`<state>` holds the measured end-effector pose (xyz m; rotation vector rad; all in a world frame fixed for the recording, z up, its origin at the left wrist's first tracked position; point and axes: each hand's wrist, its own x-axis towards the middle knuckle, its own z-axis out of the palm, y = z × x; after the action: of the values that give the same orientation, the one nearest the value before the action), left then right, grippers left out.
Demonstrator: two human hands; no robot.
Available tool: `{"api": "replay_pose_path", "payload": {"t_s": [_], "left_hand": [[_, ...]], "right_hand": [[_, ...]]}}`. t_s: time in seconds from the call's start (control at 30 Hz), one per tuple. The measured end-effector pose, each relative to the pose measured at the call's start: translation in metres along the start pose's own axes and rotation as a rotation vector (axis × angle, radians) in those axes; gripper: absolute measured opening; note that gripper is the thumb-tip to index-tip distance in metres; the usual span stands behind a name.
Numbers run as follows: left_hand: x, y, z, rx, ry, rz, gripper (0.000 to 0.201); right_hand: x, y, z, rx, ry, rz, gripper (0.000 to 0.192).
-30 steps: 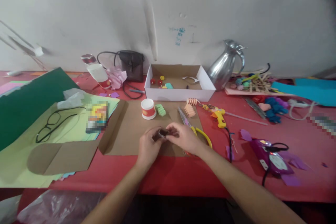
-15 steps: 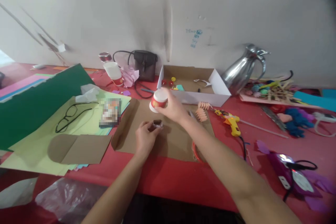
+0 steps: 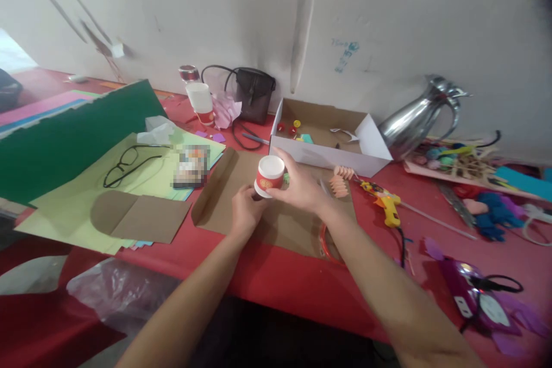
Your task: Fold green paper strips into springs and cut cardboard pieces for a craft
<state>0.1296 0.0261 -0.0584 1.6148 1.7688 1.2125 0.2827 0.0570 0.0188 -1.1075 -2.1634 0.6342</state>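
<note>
My right hand (image 3: 299,187) grips a red and white paper cup (image 3: 270,177) from its right side. The cup is upside down, with its white base up and its wider rim below. Close under the rim on the left is my left hand (image 3: 248,210), fingers closed. The small brown, hollow piece with a pale edge that it held a moment ago is now hidden behind the cup and fingers. Beneath both hands lies a brown cardboard sheet (image 3: 297,230), with a bit of green (image 3: 286,178) beside the cup.
A yellow glue gun (image 3: 390,210) and folded peach paper strips (image 3: 338,186) lie to the right. Behind stands a white box (image 3: 328,154), near a steel jug (image 3: 416,118). Glasses (image 3: 123,167) rest on yellow paper (image 3: 64,210) at left. Another paper cup (image 3: 199,98) stands by a bag (image 3: 255,95).
My right hand has brought the cup down to my left hand, covering the small brown piece. The head view has tilted down and shifted slightly left.
</note>
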Motion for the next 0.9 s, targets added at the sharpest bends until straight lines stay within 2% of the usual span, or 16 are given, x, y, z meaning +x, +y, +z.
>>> {"api": "replay_pose_path", "payload": {"t_s": [0.23, 0.33, 0.4, 0.47, 0.57, 0.67, 0.7, 0.83, 0.9], "left_hand": [[0.000, 0.001, 0.000, -0.005, -0.004, -0.003, 0.016], [0.000, 0.000, 0.000, 0.004, -0.010, -0.006, 0.015], [0.001, 0.000, 0.000, 0.008, -0.008, -0.003, 0.012], [0.001, 0.000, 0.000, 0.005, 0.002, -0.006, 0.012], [0.000, 0.001, -0.002, 0.012, 0.004, -0.004, 0.019], [-0.002, 0.001, -0.005, 0.011, -0.024, 0.028, 0.023], [-0.003, 0.001, -0.006, 0.008, -0.033, 0.040, 0.023], [-0.005, 0.001, -0.009, 0.003, -0.054, 0.068, 0.024], [-0.005, 0.001, -0.011, -0.012, -0.065, 0.070, 0.022]], "right_hand": [[-0.010, 0.006, -0.020, 0.079, -0.016, 0.000, 0.098], [-0.015, 0.005, -0.020, 0.105, -0.025, -0.035, 0.098], [-0.015, 0.000, -0.016, 0.100, -0.041, -0.074, 0.092], [-0.010, -0.004, -0.011, 0.114, -0.028, -0.098, 0.078], [0.006, -0.004, -0.003, 0.174, 0.116, -0.057, 0.063], [0.032, 0.007, 0.008, 0.211, 0.247, -0.023, 0.068], [0.041, 0.012, 0.015, 0.205, 0.239, -0.019, 0.070], [0.070, 0.025, 0.042, 0.087, 0.070, 0.045, 0.072], [0.073, 0.024, 0.046, 0.024, 0.020, 0.021, 0.073]]}}
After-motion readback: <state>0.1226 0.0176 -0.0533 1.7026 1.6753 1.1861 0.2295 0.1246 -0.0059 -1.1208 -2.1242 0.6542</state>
